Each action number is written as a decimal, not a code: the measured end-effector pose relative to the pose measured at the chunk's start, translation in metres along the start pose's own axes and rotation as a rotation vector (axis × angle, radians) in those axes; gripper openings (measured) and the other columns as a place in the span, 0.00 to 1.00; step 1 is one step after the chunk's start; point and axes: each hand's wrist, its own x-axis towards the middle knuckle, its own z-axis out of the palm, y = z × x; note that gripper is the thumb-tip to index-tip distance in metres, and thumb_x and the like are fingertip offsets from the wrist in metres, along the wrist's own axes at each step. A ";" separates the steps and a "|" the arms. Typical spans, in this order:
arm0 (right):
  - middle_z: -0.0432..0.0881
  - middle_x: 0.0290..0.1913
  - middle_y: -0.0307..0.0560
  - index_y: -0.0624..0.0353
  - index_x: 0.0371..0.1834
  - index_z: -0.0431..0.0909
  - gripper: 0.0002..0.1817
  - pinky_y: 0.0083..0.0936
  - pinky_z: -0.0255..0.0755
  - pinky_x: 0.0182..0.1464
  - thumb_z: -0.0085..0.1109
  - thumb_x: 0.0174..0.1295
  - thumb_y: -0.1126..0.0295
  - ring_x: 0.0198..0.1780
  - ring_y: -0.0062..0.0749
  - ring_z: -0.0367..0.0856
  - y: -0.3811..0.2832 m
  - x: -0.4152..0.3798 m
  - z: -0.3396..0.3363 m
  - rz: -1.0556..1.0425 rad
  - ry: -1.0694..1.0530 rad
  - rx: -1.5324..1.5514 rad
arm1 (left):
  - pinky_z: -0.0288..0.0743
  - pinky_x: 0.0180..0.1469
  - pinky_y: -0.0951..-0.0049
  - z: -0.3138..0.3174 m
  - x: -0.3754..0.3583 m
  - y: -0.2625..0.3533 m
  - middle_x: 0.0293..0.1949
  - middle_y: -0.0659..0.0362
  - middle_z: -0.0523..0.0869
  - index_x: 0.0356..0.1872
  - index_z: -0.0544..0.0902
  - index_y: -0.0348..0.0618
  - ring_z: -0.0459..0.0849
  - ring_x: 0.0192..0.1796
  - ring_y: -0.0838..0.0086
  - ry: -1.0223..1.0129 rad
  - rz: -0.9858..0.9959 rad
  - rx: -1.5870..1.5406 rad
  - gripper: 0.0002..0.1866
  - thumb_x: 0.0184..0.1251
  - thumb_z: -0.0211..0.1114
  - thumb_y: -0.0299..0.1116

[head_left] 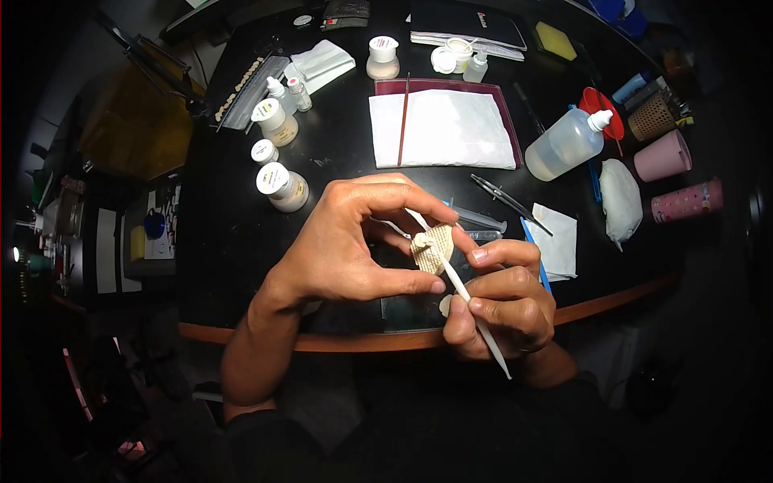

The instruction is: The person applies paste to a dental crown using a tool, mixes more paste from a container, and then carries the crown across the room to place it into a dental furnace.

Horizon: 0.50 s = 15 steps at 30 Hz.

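Near the middle of the head view, my left hand (342, 233) holds a small cream-coloured piece with a ridged, grid-like surface (431, 251) between its thumb and fingers. A small pale lump sits on the piece's upper left part. My right hand (507, 302) grips a thin white stick-like tool (477, 318) with thumb and fingers. The tool slants up to the left, and its upper end is at the ridged piece. Fingertips of my right hand are close to the piece's right edge. Below the hands, a small pale disc (445, 305) is partly hidden by my right hand.
White tissue (459, 129) and a red brush (404, 121) lie beyond the hands. Capped jars (282, 187) stand left. A clear bottle (564, 145), black tweezers (507, 201) and pink cup (663, 155) are right. The wooden table edge (378, 342) runs below my hands.
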 end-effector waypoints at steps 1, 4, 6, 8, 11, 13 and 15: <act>0.82 0.33 0.44 0.59 0.37 0.74 0.14 0.46 0.92 0.60 0.72 0.56 0.83 0.54 0.45 0.86 0.000 0.000 0.000 -0.001 0.001 -0.003 | 0.88 0.46 0.77 0.000 0.000 0.000 0.51 0.55 0.91 0.56 0.90 0.40 0.91 0.49 0.74 0.000 0.001 -0.005 0.33 0.44 0.92 0.30; 0.82 0.34 0.44 0.59 0.37 0.74 0.14 0.46 0.92 0.60 0.72 0.56 0.83 0.54 0.44 0.86 0.000 0.001 0.000 -0.005 0.003 -0.001 | 0.88 0.46 0.77 0.001 0.000 -0.002 0.51 0.55 0.91 0.56 0.90 0.40 0.91 0.49 0.74 0.003 0.014 -0.008 0.33 0.43 0.92 0.30; 0.82 0.34 0.44 0.59 0.37 0.74 0.14 0.46 0.91 0.61 0.72 0.56 0.83 0.54 0.44 0.86 0.000 0.000 0.000 -0.004 0.001 -0.007 | 0.88 0.46 0.77 0.000 0.000 -0.002 0.51 0.55 0.91 0.56 0.90 0.40 0.91 0.50 0.74 0.002 0.011 -0.006 0.33 0.43 0.92 0.30; 0.82 0.34 0.44 0.59 0.37 0.74 0.15 0.47 0.91 0.61 0.72 0.56 0.83 0.54 0.44 0.86 0.000 0.000 0.000 -0.003 -0.001 -0.009 | 0.88 0.46 0.77 0.000 0.000 -0.002 0.51 0.55 0.91 0.56 0.90 0.40 0.91 0.50 0.74 0.002 0.007 -0.010 0.33 0.43 0.92 0.30; 0.82 0.34 0.44 0.59 0.38 0.74 0.15 0.47 0.91 0.61 0.72 0.56 0.83 0.54 0.44 0.86 0.000 0.000 0.000 -0.003 0.000 -0.004 | 0.89 0.47 0.77 0.000 0.000 -0.001 0.51 0.54 0.90 0.56 0.90 0.39 0.91 0.50 0.74 0.000 0.008 -0.011 0.33 0.43 0.92 0.30; 0.82 0.34 0.44 0.59 0.38 0.74 0.15 0.47 0.91 0.61 0.72 0.56 0.83 0.54 0.44 0.86 0.001 0.000 0.000 -0.003 0.006 0.002 | 0.89 0.47 0.77 0.000 0.000 0.000 0.51 0.54 0.90 0.56 0.90 0.39 0.91 0.50 0.74 -0.004 0.013 0.004 0.33 0.44 0.92 0.29; 0.82 0.34 0.44 0.59 0.38 0.74 0.15 0.47 0.91 0.61 0.72 0.56 0.83 0.54 0.44 0.86 0.001 0.000 0.000 -0.004 0.005 0.002 | 0.89 0.47 0.77 0.000 0.000 0.000 0.51 0.54 0.90 0.56 0.90 0.39 0.91 0.50 0.74 -0.003 0.010 -0.001 0.33 0.44 0.92 0.29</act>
